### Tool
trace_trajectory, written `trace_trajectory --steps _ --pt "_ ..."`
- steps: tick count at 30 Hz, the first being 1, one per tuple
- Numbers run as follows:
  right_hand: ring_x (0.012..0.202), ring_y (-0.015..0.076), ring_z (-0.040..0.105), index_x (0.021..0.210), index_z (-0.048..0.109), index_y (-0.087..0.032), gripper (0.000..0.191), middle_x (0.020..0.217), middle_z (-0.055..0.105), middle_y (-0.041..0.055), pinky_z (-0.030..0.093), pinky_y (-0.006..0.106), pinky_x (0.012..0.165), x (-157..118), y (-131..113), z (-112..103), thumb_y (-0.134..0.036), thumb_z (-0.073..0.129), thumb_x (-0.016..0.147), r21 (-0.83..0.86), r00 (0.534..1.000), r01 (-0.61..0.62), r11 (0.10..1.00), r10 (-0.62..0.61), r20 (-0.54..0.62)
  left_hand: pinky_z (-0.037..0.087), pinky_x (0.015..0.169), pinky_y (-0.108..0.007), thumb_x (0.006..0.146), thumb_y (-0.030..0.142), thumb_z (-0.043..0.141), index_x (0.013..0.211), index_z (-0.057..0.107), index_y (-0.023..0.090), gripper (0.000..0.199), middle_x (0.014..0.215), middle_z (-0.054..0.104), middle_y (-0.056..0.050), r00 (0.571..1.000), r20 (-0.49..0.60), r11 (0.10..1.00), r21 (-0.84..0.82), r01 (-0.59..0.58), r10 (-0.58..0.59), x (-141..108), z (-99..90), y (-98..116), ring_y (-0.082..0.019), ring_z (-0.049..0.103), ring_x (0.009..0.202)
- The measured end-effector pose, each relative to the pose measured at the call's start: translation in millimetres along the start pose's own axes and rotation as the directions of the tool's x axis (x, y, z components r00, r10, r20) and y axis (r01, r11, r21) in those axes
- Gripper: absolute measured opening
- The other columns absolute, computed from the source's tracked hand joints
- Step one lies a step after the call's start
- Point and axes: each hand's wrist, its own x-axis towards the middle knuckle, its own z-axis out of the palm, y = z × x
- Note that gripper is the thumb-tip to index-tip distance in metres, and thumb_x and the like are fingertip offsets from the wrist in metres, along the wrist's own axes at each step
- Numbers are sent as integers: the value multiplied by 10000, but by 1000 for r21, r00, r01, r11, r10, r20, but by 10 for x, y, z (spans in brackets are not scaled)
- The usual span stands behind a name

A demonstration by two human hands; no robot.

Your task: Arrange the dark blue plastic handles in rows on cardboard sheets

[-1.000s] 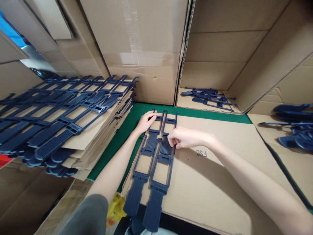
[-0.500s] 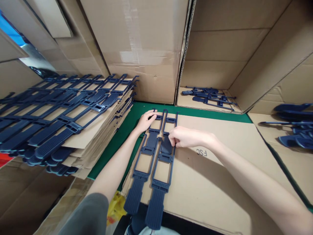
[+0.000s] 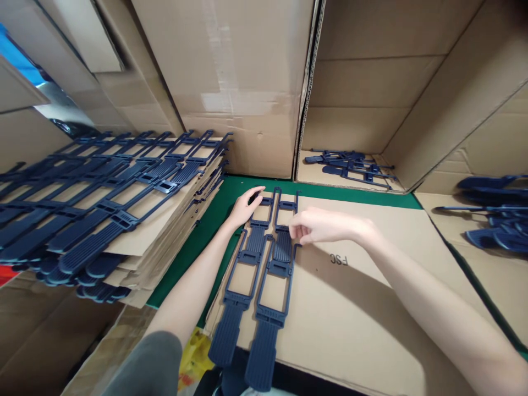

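Observation:
Several dark blue plastic frames with ribbed tongues lie in two overlapping columns on a flat cardboard sheet (image 3: 355, 308). At the far end of the left column, beside an upper frame (image 3: 256, 239), is my left hand (image 3: 245, 206); its fingers are stretched out and hold nothing. My right hand (image 3: 313, 225) hovers at the right edge of another upper frame (image 3: 282, 245), fingers loosely bent and apart, with nothing visible in them. Nearer me lie the left lower frame (image 3: 226, 333) and the right lower frame (image 3: 263, 352), their tongues past the sheet's near edge.
To the left rises a stack of cardboard sheets (image 3: 165, 242) layered with similar blue frames (image 3: 94, 242). Behind stand a tall carton (image 3: 247, 71) and an open carton (image 3: 371, 77) with loose frames (image 3: 350, 165) inside. More blue parts (image 3: 495, 214) lie at right. Green tabletop (image 3: 218, 209) shows between.
My right hand has shifted slightly right, its fingers loosening away from the right upper frame. My left hand stays at the left column's far end. The view has tilted slightly.

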Motion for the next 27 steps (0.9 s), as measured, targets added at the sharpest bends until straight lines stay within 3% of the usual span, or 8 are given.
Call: trace_trajectory --steps 5,7,11,14,16,19,22,27 --pt "755 169 635 905 657 -211 175 861 697 19 477 266 661 -340 511 -408 -302 566 787 10 943 -169 986 165 -289 411 1031 -397 916 418 439 1303 488 194 449 1347 528 -108 999 -38 1000 2 25 -25 16 -52 21 -231 492 1257" --pt "802 193 646 925 663 -216 212 896 703 29 492 296 717 -495 923 -500 -348 558 796 21 851 -309 951 287 -440 387 1050 -419 905 429 460 1289 499 208 445 1392 474 -107 996 -81 999 40 27 -24 38 -139 69 -244 429 1308" --pt "965 258 630 1013 670 -200 321 1042 688 80 483 355 833 -703 1771 -410 -403 586 779 27 545 -686 727 538 -644 337 1087 -454 895 464 479 1281 508 212 462 1434 416 -108 988 -153 987 160 6 19 27 -350 362 -257 371 1345" --pt "1108 301 565 1209 593 -149 447 1243 593 153 461 410 886 -731 2141 -202 -363 518 823 47 453 -751 659 566 -689 267 1130 -463 916 491 452 1341 466 217 506 1466 387 -106 994 76 973 215 -90 75 -145 -391 778 -260 333 1374" --pt "1173 310 516 1289 530 -134 493 1304 541 172 435 430 925 -712 2250 -79 -311 493 830 47 430 -763 645 560 -708 212 1146 -494 907 537 460 1420 382 262 587 1547 246 -92 943 332 942 308 -133 24 -343 -328 1070 -292 211 1427" --pt "1171 311 507 1300 522 -152 493 1266 555 171 410 443 944 -688 2313 14 -277 498 824 42 411 -770 636 546 -730 145 1131 -594 858 623 487 1485 234 332 736 1591 45 -65 843 533 886 424 -191 -73 -655 -150 1365 -368 40 1443" --pt "1083 317 542 1252 563 -194 452 1163 593 153 441 441 870 -691 2344 18 -295 529 812 50 396 -767 640 533 -748 130 1112 -635 835 640 509 1489 217 341 776 1591 5 -65 811 578 844 478 -243 -95 -857 16 1429 -401 14 1434" --pt "951 290 570 1137 650 -288 338 964 622 88 449 396 777 -677 2346 -3 -283 506 832 51 420 -716 696 488 -765 106 1110 -652 857 589 506 1475 273 319 713 1582 128 -69 843 535 797 529 -292 -46 -942 98 1330 -391 45 1438"
